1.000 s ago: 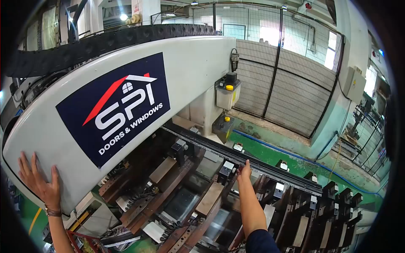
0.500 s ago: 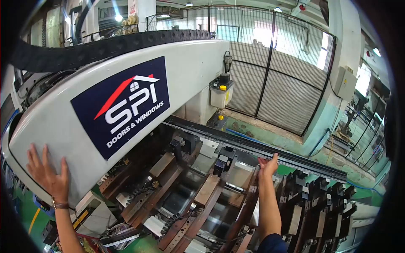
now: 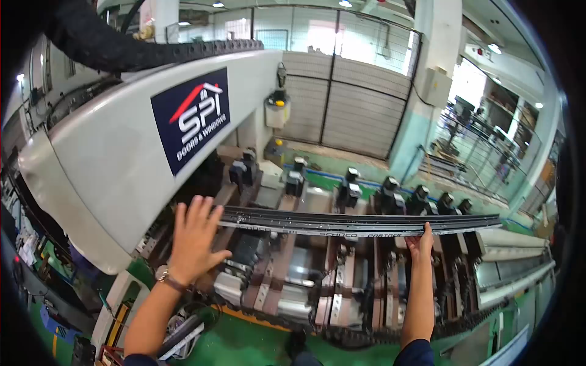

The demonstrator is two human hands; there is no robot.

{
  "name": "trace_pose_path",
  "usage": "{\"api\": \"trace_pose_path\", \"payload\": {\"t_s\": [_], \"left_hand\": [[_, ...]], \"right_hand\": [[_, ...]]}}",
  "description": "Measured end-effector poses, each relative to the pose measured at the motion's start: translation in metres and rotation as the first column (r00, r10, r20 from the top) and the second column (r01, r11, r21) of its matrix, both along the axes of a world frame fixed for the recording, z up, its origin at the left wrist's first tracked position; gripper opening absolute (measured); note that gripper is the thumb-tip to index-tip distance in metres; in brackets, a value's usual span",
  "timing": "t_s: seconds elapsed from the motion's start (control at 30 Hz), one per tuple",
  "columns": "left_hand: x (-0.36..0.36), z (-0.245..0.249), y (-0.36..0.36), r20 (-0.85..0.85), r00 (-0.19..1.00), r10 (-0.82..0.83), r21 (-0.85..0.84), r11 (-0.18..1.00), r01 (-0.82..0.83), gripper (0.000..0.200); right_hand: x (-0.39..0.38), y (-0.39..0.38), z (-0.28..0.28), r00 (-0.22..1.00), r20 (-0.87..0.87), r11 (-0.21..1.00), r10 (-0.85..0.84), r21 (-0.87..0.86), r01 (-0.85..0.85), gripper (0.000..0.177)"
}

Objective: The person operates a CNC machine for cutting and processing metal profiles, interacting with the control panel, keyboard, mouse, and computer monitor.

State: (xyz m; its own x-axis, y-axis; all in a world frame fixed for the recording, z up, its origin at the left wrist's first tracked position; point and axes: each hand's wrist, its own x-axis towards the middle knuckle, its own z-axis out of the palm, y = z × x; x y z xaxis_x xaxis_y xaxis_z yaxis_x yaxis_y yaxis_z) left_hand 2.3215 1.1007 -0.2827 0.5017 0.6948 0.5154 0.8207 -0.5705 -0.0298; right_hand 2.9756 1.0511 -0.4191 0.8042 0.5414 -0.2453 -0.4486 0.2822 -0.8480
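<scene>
A long dark profile point(image 3: 342, 223) with printed film along its near side lies level across the view, above the machine's clamp beds. My right hand point(image 3: 421, 240) grips it right of its middle, thumb on top and fingers beneath. At the profile's left end my left hand point(image 3: 198, 238) is spread, fingers apart and pointing up; whether it touches the profile I cannot tell. A watch point(image 3: 162, 273) is on my left wrist. Behind that hand stands the white machine housing point(image 3: 110, 146) with a dark blue logo panel point(image 3: 191, 119).
Black clamps point(image 3: 350, 189) stand in a row behind the profile. Brown slotted rails point(image 3: 336, 293) run below it. A mesh fence point(image 3: 360, 91) and a pale pillar point(image 3: 427, 91) rise at the back. A black cable chain point(image 3: 140, 55) lies over the housing. Green floor point(image 3: 244, 344) shows in front.
The profile has come nearer and turned more level, with my right hand on it. My left hand has left the white housing and moved right to the profile's left end. The view has shifted right.
</scene>
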Motion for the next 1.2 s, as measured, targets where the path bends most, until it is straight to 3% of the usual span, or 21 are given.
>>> {"api": "trace_pose_path", "payload": {"t_s": [0.1,0.17,0.23,0.3,0.37,0.4,0.5,0.57,0.6,0.67,0.7,0.83,0.9,0.97,1.0,1.2], "left_hand": [[0.025,-0.044,-0.029,-0.081,0.980,-0.182,-0.163,0.972,0.167,0.118],[0.035,-0.080,-0.047,-0.116,0.969,-0.220,-0.234,0.954,0.189,0.113],[0.040,-0.122,-0.070,-0.076,0.962,-0.261,-0.292,0.929,0.229,0.111],[0.049,-0.144,-0.105,-0.011,0.948,-0.319,-0.533,0.804,0.264,0.092],[0.064,-0.178,-0.138,0.189,0.905,-0.381,-0.547,0.725,0.419,0.069],[0.078,-0.184,-0.161,0.202,0.906,-0.372,-0.485,0.766,0.422,0.055],[0.118,-0.190,-0.229,0.305,0.898,-0.316,-0.599,0.670,0.439,0.055],[0.149,-0.204,-0.277,0.334,0.884,-0.327,-0.610,0.640,0.467,0.055],[0.167,-0.210,-0.301,0.339,0.883,-0.326,-0.649,0.599,0.470,0.056],[0.201,-0.227,-0.352,0.333,0.887,-0.320,-0.729,0.509,0.457,0.059],[0.218,-0.236,-0.379,0.322,0.892,-0.317,-0.770,0.460,0.441,0.060],[0.268,-0.262,-0.481,0.421,0.858,-0.295,-0.823,0.272,0.498,0.064],[0.289,-0.255,-0.512,0.476,0.817,-0.326,-0.836,0.120,0.536,0.073],[0.301,-0.266,-0.535,0.586,0.742,-0.326,-0.782,0.013,0.623,0.077],[0.304,-0.261,-0.542,0.567,0.750,-0.341,-0.805,-0.037,0.592,0.081],[0.319,-0.246,-0.567,0.553,0.762,-0.337,-0.818,-0.049,0.573,0.082]], "right_hand": [[0.004,-0.097,0.006,1.000,0.025,1.000,-0.002,-0.027,0.002,0.044],[0.015,-0.156,0.006,1.000,0.016,1.000,0.012,-0.024,-0.011,0.044],[0.017,-0.202,0.014,0.992,0.046,0.988,-0.113,-0.102,0.118,0.042],[0.039,-0.255,0.015,0.994,0.085,0.994,-0.067,-0.080,0.074,0.040],[0.036,-0.292,0.031,0.983,0.119,0.988,-0.137,-0.060,0.144,0.039],[0.045,-0.309,0.033,0.973,0.146,0.979,-0.176,-0.081,0.189,0.043],[0.062,-0.359,0.028,0.963,0.201,0.976,-0.181,-0.084,0.201,0.046],[0.044,-0.390,0.028,0.962,0.223,0.918,-0.161,-0.325,0.228,0.041],[0.068,-0.409,-0.002,0.973,0.184,0.943,-0.137,-0.278,0.185,0.037],[0.073,-0.440,-0.021,0.949,0.169,0.915,-0.266,-0.266,0.304,0.037],[0.098,-0.461,-0.035,0.960,0.096,0.927,-0.263,-0.251,0.279,0.036],[0.146,-0.529,-0.058,0.911,0.108,0.894,-0.398,-0.179,0.411,0.041],[0.201,-0.569,-0.090,0.883,0.168,0.871,-0.437,-0.166,0.463,0.037],[0.195,-0.594,-0.068,0.859,0.167,0.845,-0.485,-0.165,0.509,0.033],[0.198,-0.608,-0.067,0.853,0.167,0.831,-0.494,-0.197,0.520,0.033],[0.214,-0.653,-0.064,0.847,0.109,0.814,-0.519,-0.238,0.530,0.027]]}}
